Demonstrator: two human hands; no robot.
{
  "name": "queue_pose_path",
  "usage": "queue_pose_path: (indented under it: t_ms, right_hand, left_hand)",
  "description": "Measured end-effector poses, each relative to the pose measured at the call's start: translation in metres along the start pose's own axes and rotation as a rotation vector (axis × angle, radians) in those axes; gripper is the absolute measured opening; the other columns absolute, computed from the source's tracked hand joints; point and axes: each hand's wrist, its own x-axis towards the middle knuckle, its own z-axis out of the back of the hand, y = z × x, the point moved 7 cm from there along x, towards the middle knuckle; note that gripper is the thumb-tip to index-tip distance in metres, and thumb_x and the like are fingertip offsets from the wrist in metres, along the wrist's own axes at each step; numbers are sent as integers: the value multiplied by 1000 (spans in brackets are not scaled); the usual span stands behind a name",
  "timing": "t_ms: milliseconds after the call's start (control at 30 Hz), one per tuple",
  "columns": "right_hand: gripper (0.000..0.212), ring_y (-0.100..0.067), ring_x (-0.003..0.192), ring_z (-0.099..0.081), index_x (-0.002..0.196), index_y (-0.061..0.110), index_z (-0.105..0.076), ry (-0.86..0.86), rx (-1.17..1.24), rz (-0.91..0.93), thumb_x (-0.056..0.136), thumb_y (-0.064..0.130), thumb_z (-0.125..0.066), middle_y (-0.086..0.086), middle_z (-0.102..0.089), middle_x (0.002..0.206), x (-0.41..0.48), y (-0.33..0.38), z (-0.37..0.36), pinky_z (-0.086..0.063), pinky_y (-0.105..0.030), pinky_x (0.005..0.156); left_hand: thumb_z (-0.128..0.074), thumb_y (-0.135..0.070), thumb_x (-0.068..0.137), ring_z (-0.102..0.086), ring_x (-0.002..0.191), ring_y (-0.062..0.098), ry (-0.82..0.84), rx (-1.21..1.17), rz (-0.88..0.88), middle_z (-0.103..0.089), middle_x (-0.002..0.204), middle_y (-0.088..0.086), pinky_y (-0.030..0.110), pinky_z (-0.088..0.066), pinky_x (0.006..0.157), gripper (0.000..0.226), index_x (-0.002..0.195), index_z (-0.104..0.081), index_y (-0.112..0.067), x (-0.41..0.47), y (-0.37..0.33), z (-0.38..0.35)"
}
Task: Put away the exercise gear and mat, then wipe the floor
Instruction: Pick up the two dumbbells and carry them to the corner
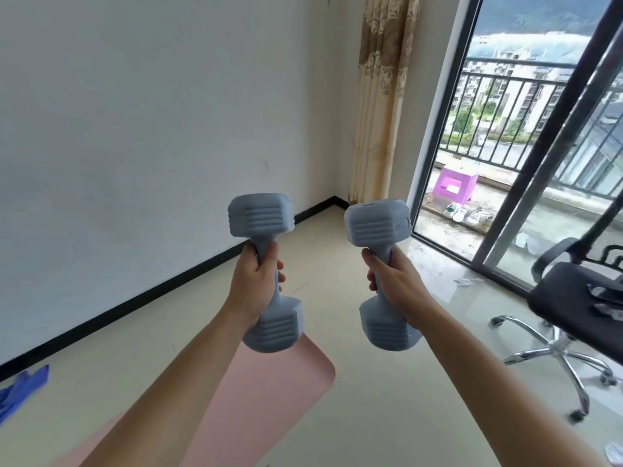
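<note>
My left hand (256, 281) grips the handle of a grey-blue dumbbell (261, 215), held upright in front of me above the floor. My right hand (397, 283) grips a second grey-blue dumbbell (377, 224) the same way, about a hand's width to the right. Below them a pink exercise mat (269, 392) lies flat on the cream tiled floor, partly hidden by my left forearm. A blue cloth (23, 389) lies on the floor at the far left by the wall.
A black office chair (573, 301) on a chrome wheeled base stands at the right. Behind it is a sliding glass door (526, 183) to a balcony with a purple stool (455, 187) and shoes. A white wall with black skirting runs along the left.
</note>
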Motion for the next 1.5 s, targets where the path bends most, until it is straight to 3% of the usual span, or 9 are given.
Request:
queue_pose_path:
  t_ms: [133, 533, 800, 900, 1167, 1300, 1367, 1500]
  right_hand:
    - [21, -12, 65, -56, 103, 11, -56, -2, 18, -3, 98, 31, -59, -3, -59, 76, 61, -6, 39, -49, -20, 57]
    - [6, -19, 55, -49, 75, 10, -52, -124, 126, -163, 81, 11, -54, -4, -52, 60, 348, -33, 116, -42, -32, 54]
    - [13, -19, 48, -46, 67, 11, -51, -153, 96, -48, 80, 9, -52, -6, -50, 57, 541, -3, 184, -41, -30, 51]
    - [13, -20, 50, -47, 65, 12, -50, -132, 118, -28, 78, 9, -52, -5, -51, 56, 627, -14, 197, -41, -31, 52]
    - [14, -16, 50, -45, 67, 11, -49, 54, 113, -53, 80, 8, -51, -1, -50, 54, 868, -37, 204, -41, -27, 48]
    - [10, -20, 53, -46, 69, 11, -48, 116, 103, -59, 78, 12, -50, -6, -50, 57, 975, -21, 183, -42, -33, 54]
    - [9, -22, 55, -47, 69, 11, -48, 167, 112, -69, 77, 12, -50, -9, -50, 59, 1025, -16, 162, -42, -36, 57]
    - [9, -18, 53, -47, 67, 10, -46, 251, 84, -74, 75, 13, -49, -10, -50, 61, 1120, -15, 109, -41, -34, 55]
  left_hand:
    - [-47, -42, 100, -61, 68, 15, -6, 3, -2, -60, 83, 6, 34, -53, 72, 31, 94, -51, -12, 57, -7, -63]
    - [-50, -42, 99, -60, 64, 14, -18, -52, -65, -59, 76, 4, 30, -51, 66, 31, 91, -50, -12, 316, -1, -222]
    - [-48, -43, 99, -59, 64, 13, -2, 12, -143, -58, 76, 2, 23, -50, 63, 30, 91, -49, -14, 492, -42, -315]
    - [-50, -41, 99, -58, 63, 14, -45, 33, -163, -58, 75, 3, 28, -53, 65, 30, 91, -49, -12, 558, -33, -352]
    - [-51, -43, 99, -57, 63, 16, -167, 71, -67, -57, 71, 2, 34, -52, 65, 41, 91, -49, -3, 736, -21, -424]
    - [-49, -37, 101, -56, 61, 15, -296, 91, -74, -56, 71, 5, 25, -50, 58, 33, 88, -47, -6, 810, -30, -420]
    - [-48, -37, 101, -56, 61, 15, -355, 104, -74, -56, 71, 6, 27, -50, 58, 32, 86, -47, -8, 851, -27, -413]
    - [-46, -38, 102, -56, 58, 13, -429, 108, -64, -58, 72, 12, 19, -45, 56, 34, 86, -46, -8, 940, 0, -401]
